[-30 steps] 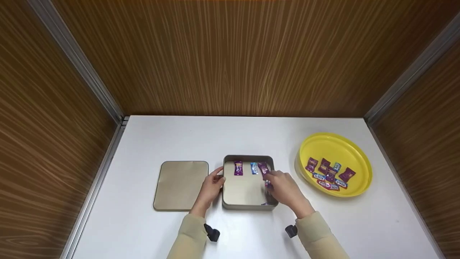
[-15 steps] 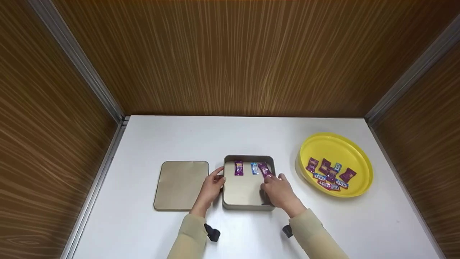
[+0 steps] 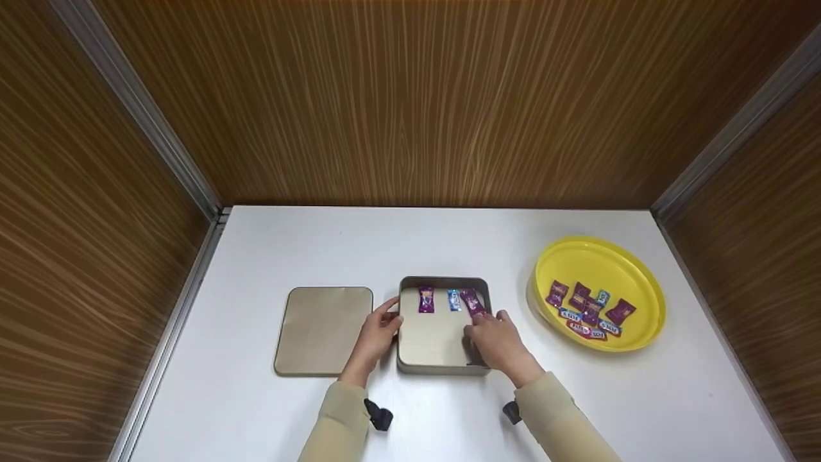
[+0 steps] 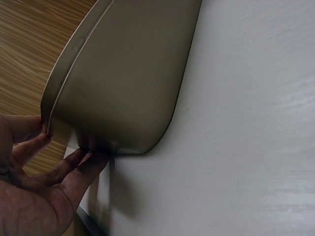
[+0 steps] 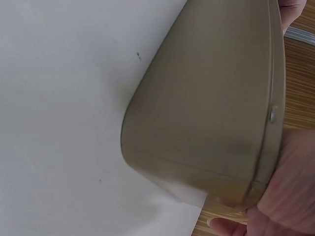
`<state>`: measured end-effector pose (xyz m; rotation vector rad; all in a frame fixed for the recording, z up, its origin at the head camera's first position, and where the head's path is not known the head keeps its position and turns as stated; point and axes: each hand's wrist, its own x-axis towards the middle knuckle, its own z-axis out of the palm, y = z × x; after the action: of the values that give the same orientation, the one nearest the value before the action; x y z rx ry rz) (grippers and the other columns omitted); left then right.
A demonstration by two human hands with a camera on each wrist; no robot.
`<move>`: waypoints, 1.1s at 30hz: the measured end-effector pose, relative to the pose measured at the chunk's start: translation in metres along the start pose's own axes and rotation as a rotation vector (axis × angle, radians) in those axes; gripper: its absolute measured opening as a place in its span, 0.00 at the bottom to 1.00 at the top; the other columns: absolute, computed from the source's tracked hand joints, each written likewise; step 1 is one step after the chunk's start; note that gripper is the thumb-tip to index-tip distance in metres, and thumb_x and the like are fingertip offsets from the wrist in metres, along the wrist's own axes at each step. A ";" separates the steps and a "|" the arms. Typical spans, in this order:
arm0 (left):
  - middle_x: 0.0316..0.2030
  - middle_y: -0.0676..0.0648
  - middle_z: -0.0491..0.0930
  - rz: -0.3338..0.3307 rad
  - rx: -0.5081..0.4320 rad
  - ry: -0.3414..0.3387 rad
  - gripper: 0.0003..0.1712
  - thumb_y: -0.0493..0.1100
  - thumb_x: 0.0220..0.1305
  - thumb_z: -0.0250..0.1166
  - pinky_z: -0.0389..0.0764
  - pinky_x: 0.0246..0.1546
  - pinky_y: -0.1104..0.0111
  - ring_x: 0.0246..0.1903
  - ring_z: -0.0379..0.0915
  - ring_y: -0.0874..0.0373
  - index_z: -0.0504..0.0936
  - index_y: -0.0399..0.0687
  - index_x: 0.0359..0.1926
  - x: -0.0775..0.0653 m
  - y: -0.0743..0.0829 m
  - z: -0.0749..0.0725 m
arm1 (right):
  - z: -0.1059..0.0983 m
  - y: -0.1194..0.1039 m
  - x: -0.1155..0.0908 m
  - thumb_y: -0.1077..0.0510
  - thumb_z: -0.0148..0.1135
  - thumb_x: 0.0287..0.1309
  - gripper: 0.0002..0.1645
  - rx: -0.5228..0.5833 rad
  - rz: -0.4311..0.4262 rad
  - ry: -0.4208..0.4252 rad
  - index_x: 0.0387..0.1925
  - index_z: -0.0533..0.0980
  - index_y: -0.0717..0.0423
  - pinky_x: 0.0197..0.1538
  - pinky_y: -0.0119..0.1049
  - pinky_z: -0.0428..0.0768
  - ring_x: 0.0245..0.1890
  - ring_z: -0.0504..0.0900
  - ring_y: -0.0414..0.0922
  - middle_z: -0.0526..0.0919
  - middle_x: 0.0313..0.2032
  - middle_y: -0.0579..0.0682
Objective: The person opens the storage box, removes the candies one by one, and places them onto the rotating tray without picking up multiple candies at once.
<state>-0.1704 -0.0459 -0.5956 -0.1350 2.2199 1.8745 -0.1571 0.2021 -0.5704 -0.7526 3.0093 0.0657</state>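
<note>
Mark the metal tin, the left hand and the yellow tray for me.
Metal tin (image 3: 431,341), head view: bare part of its floor.
Left hand (image 3: 376,335), head view: back of the hand.
Yellow tray (image 3: 596,266), head view: bare far part of its floor.

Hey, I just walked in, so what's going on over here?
A person is working at a square tin on a white table. Their left hand rests against its left side, and their right hand reaches in over the right side; whether those fingers hold anything is hidden. Wrapped sweets lie along the tin's far end, and more, some overlapping, sit in a yellow dish to the right. What looks like the tin's lid lies off to the left.
</note>
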 end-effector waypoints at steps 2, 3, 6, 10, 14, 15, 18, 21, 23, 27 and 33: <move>0.50 0.38 0.75 0.003 0.000 0.000 0.27 0.36 0.72 0.56 0.76 0.54 0.57 0.54 0.73 0.45 0.66 0.42 0.71 0.000 0.000 0.000 | 0.001 0.000 0.000 0.66 0.67 0.53 0.09 -0.001 -0.001 -0.002 0.37 0.85 0.54 0.47 0.53 0.73 0.39 0.80 0.54 0.83 0.38 0.56; 0.50 0.38 0.75 0.004 -0.001 -0.001 0.27 0.36 0.72 0.56 0.76 0.54 0.57 0.54 0.73 0.45 0.66 0.42 0.71 0.000 0.000 0.000 | 0.001 0.000 0.000 0.67 0.67 0.53 0.10 -0.004 -0.002 -0.003 0.37 0.85 0.55 0.47 0.54 0.73 0.40 0.80 0.54 0.83 0.38 0.56; 0.50 0.38 0.76 0.003 -0.003 0.000 0.27 0.36 0.72 0.56 0.76 0.54 0.57 0.53 0.73 0.46 0.67 0.42 0.70 -0.001 0.000 0.000 | 0.001 0.000 -0.001 0.69 0.68 0.50 0.11 -0.011 -0.013 -0.002 0.38 0.84 0.57 0.47 0.54 0.73 0.40 0.79 0.55 0.82 0.38 0.57; 0.49 0.39 0.75 0.007 -0.015 -0.004 0.27 0.35 0.71 0.55 0.76 0.53 0.59 0.51 0.74 0.47 0.67 0.42 0.70 0.000 -0.001 0.000 | 0.002 0.001 -0.001 0.70 0.68 0.49 0.10 -0.023 -0.023 0.022 0.36 0.84 0.61 0.44 0.52 0.73 0.41 0.78 0.56 0.80 0.38 0.58; 0.50 0.36 0.75 0.015 -0.023 -0.009 0.27 0.34 0.71 0.55 0.76 0.53 0.58 0.51 0.74 0.48 0.67 0.40 0.70 0.000 -0.001 0.000 | 0.004 0.001 -0.001 0.69 0.68 0.49 0.06 -0.051 -0.019 0.054 0.33 0.83 0.63 0.41 0.49 0.73 0.38 0.77 0.55 0.80 0.36 0.57; 0.51 0.36 0.75 0.012 -0.026 -0.010 0.27 0.35 0.71 0.55 0.76 0.54 0.58 0.51 0.74 0.48 0.67 0.41 0.70 0.000 -0.001 0.000 | 0.004 0.001 -0.001 0.70 0.68 0.49 0.06 -0.062 -0.018 0.060 0.32 0.83 0.63 0.40 0.49 0.73 0.37 0.77 0.55 0.80 0.36 0.57; 0.52 0.34 0.75 0.013 -0.032 -0.016 0.28 0.35 0.71 0.55 0.76 0.54 0.57 0.51 0.74 0.47 0.66 0.41 0.70 0.000 -0.001 -0.001 | 0.005 0.001 0.000 0.70 0.68 0.49 0.04 -0.090 -0.015 0.078 0.30 0.83 0.63 0.37 0.47 0.74 0.33 0.77 0.53 0.81 0.33 0.56; 0.51 0.36 0.76 0.003 -0.027 -0.014 0.28 0.35 0.72 0.56 0.75 0.55 0.57 0.51 0.74 0.48 0.66 0.42 0.70 0.001 0.000 -0.001 | 0.005 0.002 0.001 0.71 0.69 0.49 0.04 -0.076 -0.020 0.111 0.28 0.83 0.62 0.33 0.45 0.75 0.31 0.78 0.52 0.82 0.31 0.55; 0.51 0.37 0.76 -0.004 -0.020 -0.010 0.28 0.35 0.72 0.56 0.75 0.55 0.57 0.51 0.74 0.49 0.67 0.43 0.71 0.001 0.001 0.000 | 0.004 0.003 0.001 0.71 0.69 0.49 0.05 -0.025 -0.021 0.128 0.27 0.84 0.60 0.32 0.44 0.76 0.29 0.79 0.51 0.82 0.30 0.54; 0.51 0.39 0.76 -0.019 -0.023 -0.008 0.28 0.36 0.72 0.55 0.74 0.56 0.57 0.51 0.74 0.49 0.67 0.45 0.71 0.000 0.001 0.000 | -0.003 0.009 0.001 0.69 0.71 0.49 0.06 0.174 0.001 0.172 0.26 0.86 0.57 0.34 0.44 0.77 0.27 0.80 0.48 0.82 0.28 0.51; 0.52 0.37 0.75 -0.017 -0.030 -0.013 0.28 0.36 0.72 0.55 0.74 0.57 0.56 0.52 0.73 0.48 0.66 0.45 0.71 0.000 0.001 0.000 | -0.020 0.017 -0.005 0.69 0.71 0.51 0.07 0.489 0.121 0.237 0.32 0.86 0.55 0.39 0.40 0.80 0.32 0.80 0.44 0.81 0.32 0.46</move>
<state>-0.1702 -0.0460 -0.5947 -0.1454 2.1766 1.8947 -0.1615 0.2186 -0.5498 -0.5573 3.0718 -0.7752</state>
